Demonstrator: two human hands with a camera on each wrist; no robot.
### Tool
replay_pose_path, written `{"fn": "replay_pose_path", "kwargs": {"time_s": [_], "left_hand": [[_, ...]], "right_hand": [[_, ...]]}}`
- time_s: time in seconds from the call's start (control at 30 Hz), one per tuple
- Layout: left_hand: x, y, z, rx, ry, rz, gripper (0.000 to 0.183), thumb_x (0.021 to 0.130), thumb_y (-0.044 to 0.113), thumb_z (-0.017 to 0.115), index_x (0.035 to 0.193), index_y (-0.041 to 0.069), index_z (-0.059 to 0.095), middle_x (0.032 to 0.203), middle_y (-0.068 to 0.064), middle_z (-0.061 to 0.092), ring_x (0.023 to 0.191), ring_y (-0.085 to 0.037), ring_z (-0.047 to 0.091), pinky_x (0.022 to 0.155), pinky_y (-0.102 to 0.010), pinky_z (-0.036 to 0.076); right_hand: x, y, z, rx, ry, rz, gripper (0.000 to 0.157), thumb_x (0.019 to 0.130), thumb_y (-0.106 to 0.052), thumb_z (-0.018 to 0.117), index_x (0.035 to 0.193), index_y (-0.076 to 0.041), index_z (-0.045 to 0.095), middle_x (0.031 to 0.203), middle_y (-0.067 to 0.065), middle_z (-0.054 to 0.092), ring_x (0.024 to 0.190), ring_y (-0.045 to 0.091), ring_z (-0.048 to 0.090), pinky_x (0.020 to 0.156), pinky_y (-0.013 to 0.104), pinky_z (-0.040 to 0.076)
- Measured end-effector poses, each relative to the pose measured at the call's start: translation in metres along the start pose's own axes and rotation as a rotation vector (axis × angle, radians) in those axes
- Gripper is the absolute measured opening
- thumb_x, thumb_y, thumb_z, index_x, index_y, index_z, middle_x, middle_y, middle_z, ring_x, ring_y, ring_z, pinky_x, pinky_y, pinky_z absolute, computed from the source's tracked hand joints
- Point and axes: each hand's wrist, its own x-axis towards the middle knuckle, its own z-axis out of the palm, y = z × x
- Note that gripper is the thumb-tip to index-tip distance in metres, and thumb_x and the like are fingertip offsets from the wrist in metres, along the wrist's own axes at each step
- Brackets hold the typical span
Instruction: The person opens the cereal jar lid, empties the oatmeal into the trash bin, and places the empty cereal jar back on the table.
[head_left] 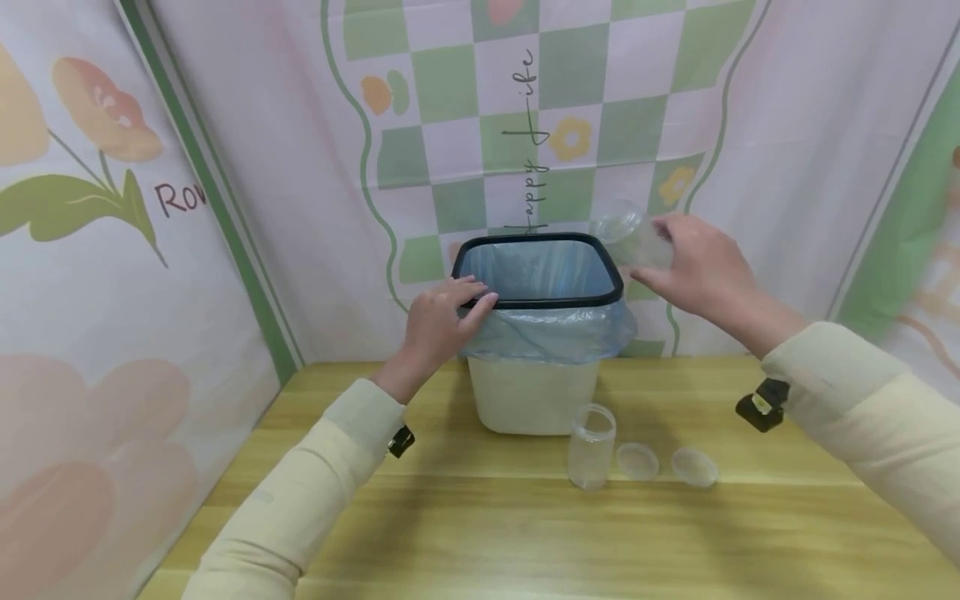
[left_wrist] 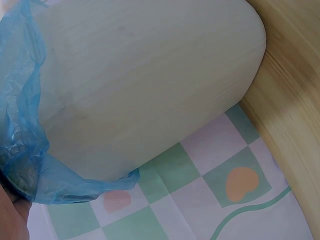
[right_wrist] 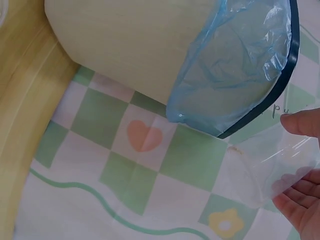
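A cream trash bin (head_left: 528, 400) with a black rim (head_left: 558, 303) stands on the table, lined with a blue plastic bag (head_left: 555, 333). At the rim's front left corner, my left hand (head_left: 442, 321) grips it with fingers over the edge. My right hand (head_left: 705, 262) holds a clear plastic jar (right_wrist: 272, 165) between thumb and fingers. That jar is tilted beside the bin's right rim, its mouth turned toward the bin. Another clear jar (head_left: 591, 454) stands upright and lidless in front of the bin.
Two clear round items like lids, one lid (head_left: 637, 461) beside the standing jar and another lid (head_left: 694, 467) farther right, lie flat on the wooden table (head_left: 480, 542). A checkered curtain (head_left: 450, 83) hangs right behind the bin, and a flowered curtain (head_left: 112, 333) borders the left.
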Motion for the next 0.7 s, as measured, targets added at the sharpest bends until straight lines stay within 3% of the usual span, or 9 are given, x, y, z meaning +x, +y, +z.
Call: {"fn": "replay_pose_path", "kwargs": {"time_s": [0.23, 0.7], "left_hand": [[-0.001, -0.001, 0.000, 0.009, 0.006, 0.005, 0.027, 0.094, 0.028, 0.065, 0.106, 0.006, 0.075, 0.103, -0.007, 0.073, 0.105, -0.022, 0.066, 0.090, -0.036, 0.052], [0.000, -0.003, 0.002, -0.002, 0.042, 0.047, 0.026, 0.093, 0.026, 0.066, 0.104, 0.004, 0.076, 0.102, -0.008, 0.073, 0.104, -0.022, 0.066, 0.086, -0.037, 0.054]], "right_hand": [[-0.012, 0.006, 0.000, 0.048, 0.036, 0.003, 0.059, 0.082, -0.023, 0.077, 0.123, 0.011, 0.051, 0.108, 0.030, 0.057, 0.098, 0.044, 0.053, 0.082, 0.058, 0.043], [-0.043, 0.020, 0.005, 0.162, -0.005, 0.101, 0.064, 0.083, -0.027, 0.078, 0.124, 0.012, 0.049, 0.114, 0.032, 0.055, 0.103, 0.046, 0.052, 0.086, 0.059, 0.043]]}}
